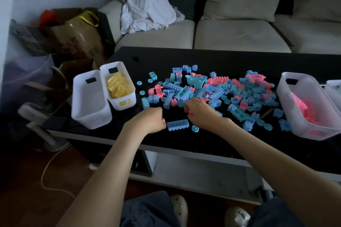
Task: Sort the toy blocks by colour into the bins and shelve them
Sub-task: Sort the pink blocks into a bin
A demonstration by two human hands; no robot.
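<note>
Pick target as I read it: the long blue block (pixel 178 125). It lies flat on the desk (pixel 239 61) near the front edge, between the two hands, with its long axis running left-right and the right end angled slightly away from me. The left hand (pixel 147 119) is just beside the block's left end. The right hand (pixel 200 113) is up and right of the block's right end, at the near fringe of the pile (pixel 221 90). Left is nearer, so I'd take the block with the left, pinching across the short axis. A teal ring (pixel 195 128) lies just off the right end and should stay clear of that grip. Both hands are knuckles-up with fingers curled under and the tips hidden. There's a fleck of pink at the left's fingers, possibly a small block, but I can't tell if either hand holds anything. The empty bin (pixel 92 114) stands at the left end of the desk, with nothing visible inside. The yellow bin (pixel 115 104) touches its right side and is part full of yellow blocks. The pink bin (pixel 291 108) at the right end has pink blocks in it. A fourth bin (pixel 335 86) is cut off by the frame edge, contents not visible. The pile is mixed blue, teal and pink, with no yellow that I can see. My guess is blue goes to the empty bin, a short move on the left hand's side. No bin is shelved yet.
</note>
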